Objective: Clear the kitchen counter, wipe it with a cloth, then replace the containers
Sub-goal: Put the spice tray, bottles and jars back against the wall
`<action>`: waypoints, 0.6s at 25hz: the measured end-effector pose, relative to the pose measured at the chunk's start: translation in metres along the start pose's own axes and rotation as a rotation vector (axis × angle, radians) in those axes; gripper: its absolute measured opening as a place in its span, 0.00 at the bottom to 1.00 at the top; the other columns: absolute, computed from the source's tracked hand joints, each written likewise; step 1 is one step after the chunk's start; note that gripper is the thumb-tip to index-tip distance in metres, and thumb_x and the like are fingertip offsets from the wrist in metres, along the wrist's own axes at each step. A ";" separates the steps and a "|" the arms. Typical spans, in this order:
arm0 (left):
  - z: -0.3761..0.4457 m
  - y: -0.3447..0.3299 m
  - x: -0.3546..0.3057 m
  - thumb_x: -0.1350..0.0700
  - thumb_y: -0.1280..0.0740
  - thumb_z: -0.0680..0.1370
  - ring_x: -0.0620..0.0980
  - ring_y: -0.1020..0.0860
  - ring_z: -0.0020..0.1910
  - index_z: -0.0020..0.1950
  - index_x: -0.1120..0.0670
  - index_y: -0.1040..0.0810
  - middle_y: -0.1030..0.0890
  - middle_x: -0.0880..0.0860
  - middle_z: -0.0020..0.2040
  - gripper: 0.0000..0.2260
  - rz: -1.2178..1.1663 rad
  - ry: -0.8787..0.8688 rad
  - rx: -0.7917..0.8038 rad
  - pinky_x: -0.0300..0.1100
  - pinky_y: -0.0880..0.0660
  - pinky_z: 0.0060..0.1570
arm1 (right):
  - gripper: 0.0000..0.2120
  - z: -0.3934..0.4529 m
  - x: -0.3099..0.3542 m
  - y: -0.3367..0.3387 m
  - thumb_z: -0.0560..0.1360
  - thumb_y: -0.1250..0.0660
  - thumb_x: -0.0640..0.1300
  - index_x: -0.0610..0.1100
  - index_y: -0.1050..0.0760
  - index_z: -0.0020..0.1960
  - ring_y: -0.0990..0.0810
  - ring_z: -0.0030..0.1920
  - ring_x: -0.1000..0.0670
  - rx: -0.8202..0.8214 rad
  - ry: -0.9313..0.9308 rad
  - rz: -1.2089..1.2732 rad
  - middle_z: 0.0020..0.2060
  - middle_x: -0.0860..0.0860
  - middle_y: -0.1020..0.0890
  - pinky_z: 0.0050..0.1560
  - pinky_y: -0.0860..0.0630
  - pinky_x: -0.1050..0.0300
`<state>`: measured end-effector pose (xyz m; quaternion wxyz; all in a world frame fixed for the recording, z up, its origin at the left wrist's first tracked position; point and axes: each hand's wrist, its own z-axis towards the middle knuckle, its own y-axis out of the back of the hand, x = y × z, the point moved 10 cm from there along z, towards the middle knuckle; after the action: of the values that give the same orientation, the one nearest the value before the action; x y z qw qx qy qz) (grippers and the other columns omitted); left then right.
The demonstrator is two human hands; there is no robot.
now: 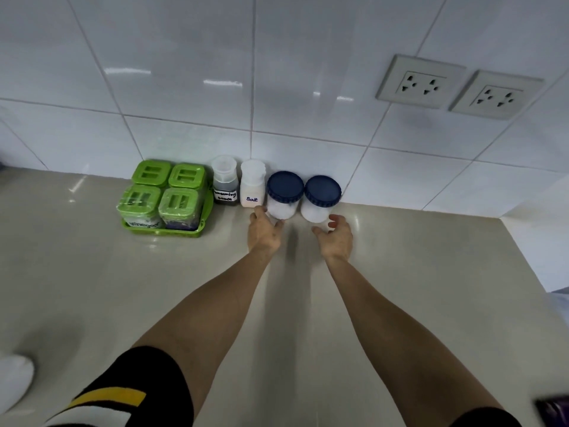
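Two clear jars with dark blue lids stand side by side against the tiled wall, the left jar (284, 195) and the right jar (321, 197). My left hand (263, 231) reaches under the left jar, fingertips touching its base, fingers apart. My right hand (337, 237) hovers just in front of the right jar, fingers curled apart, holding nothing. Left of the jars stand a white bottle labelled Salt (253, 184) and a dark bottle labelled seasoning sauce (225, 181). A green tray (163, 231) holds several green-lidded containers (166, 192).
The beige counter (92, 272) runs to a corner at the right wall. Two wall sockets (458, 87) sit high on the right. A white object (14, 380) shows at the lower left edge, a dark object (554, 411) at the lower right.
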<state>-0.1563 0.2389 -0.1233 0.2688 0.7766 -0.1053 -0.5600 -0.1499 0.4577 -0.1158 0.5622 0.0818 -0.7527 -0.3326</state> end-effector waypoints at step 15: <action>-0.021 0.338 0.201 0.54 0.32 0.77 0.60 0.23 0.57 0.65 0.60 0.27 0.24 0.62 0.60 0.19 0.408 -0.231 0.238 0.50 0.27 0.60 | 0.29 -0.313 0.103 -0.210 0.61 0.18 0.40 0.51 0.23 0.59 0.25 0.49 0.53 0.658 0.251 0.068 0.52 0.52 0.21 0.46 0.25 0.63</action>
<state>-0.0197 -0.1297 -0.1006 0.2690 0.6962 -0.3548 -0.5631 0.0433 0.1179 -0.1129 0.6044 0.2736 -0.7471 -0.0409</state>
